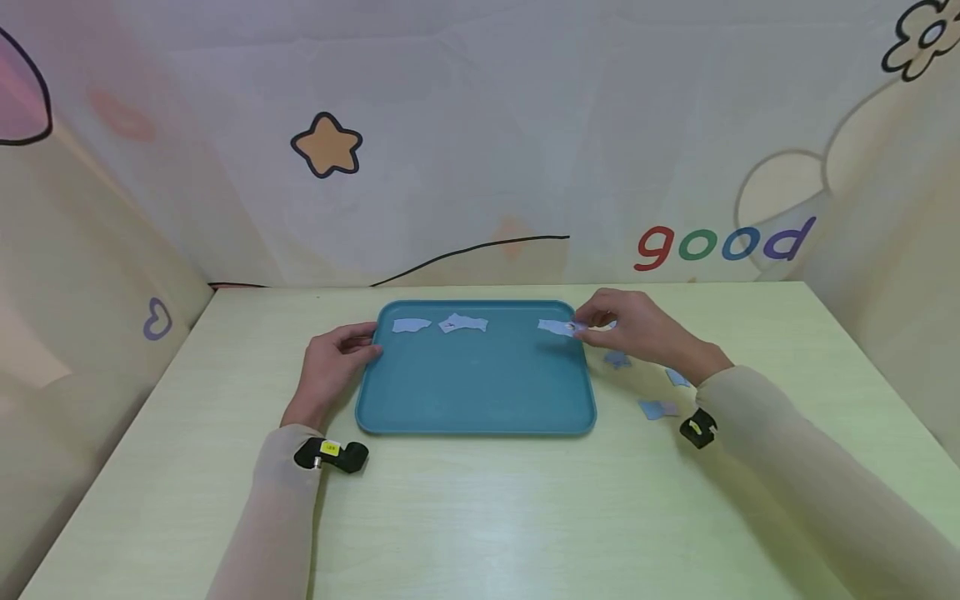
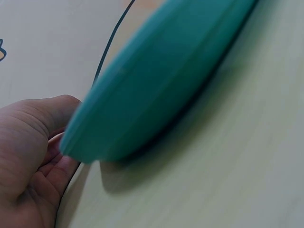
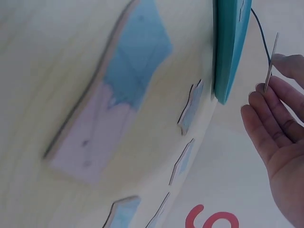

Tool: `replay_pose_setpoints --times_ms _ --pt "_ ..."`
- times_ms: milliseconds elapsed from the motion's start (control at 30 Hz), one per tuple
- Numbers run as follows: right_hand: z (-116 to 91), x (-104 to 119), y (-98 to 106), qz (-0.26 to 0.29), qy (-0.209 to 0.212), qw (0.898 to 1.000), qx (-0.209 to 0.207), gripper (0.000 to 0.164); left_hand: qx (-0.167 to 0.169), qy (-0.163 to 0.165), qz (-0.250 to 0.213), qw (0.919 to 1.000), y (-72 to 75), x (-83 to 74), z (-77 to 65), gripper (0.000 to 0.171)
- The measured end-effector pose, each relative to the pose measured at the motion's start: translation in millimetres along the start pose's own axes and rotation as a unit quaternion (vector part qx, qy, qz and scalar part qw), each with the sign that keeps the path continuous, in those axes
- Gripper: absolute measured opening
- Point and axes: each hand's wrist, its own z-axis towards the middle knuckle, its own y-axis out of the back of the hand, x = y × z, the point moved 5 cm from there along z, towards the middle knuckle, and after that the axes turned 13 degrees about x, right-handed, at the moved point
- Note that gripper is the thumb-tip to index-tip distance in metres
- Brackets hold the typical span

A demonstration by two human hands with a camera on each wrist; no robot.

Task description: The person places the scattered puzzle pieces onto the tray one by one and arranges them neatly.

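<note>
A teal tray lies on the pale table. My left hand grips its left rim, thumb and fingers at the edge. Over the tray's right rim, my right hand pinches a thin light-blue puzzle piece between thumb and fingers; the right wrist view shows that held piece edge-on. Two more pieces lie along the tray's far side: a plain narrow one and a jagged one. Part of the held piece is hidden behind the fingertips.
Right of the tray, several loose pieces lie on the table, among them a blue-and-pink one, a jagged one and another near the right wrist. A printed cloth backdrop stands behind the table's far edge.
</note>
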Motion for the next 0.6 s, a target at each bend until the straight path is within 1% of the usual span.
replay_pose_setpoints --times_ms 100,300,433,600 --pt "8 2 -1 0.006 -0.005 1.0 0.003 0.025 0.0 0.001 0.003 1.0 -0.4 -0.1 -0.2 0.044" --pt "24 6 -3 0.002 0.002 1.0 0.006 0.026 0.002 0.003 0.001 1.0 -0.8 0.8 -0.2 0.044" --pt "33 8 -5 0.004 -0.002 1.0 0.01 0.027 0.004 0.002 -0.002 1.0 -0.2 1.4 0.6 0.044" --pt "46 11 -10 0.006 0.0 1.0 0.015 0.024 0.005 -0.001 0.001 1.0 0.0 1.0 0.8 0.044"
